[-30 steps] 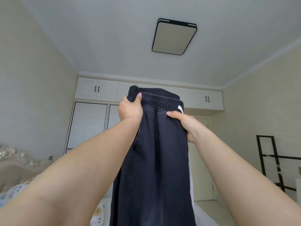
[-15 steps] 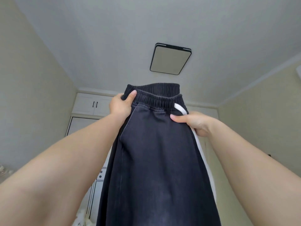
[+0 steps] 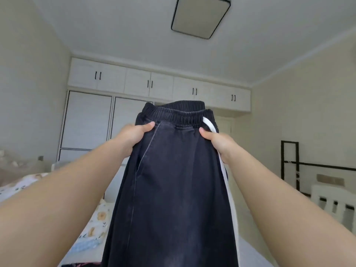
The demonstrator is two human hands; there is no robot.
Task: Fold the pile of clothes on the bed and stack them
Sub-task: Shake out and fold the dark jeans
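Both hands, left [image 3: 133,138] and right [image 3: 217,142], pinch the dark trousers [image 3: 173,189] just under the waistband, holding them up above the bed [image 3: 90,228]. This looks like the straightening step. Next they likely need laying flat for folding.

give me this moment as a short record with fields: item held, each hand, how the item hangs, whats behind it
item held: dark trousers with an elastic waistband and a white side stripe
left hand: left hand grips the trousers just below the waistband, thumb on the front
right hand: right hand grips the other side beside the white stripe
how it hangs: held up in the air, waistband on top, legs hanging down out of view
behind: white wardrobe, ceiling light, patterned bedding at lower left
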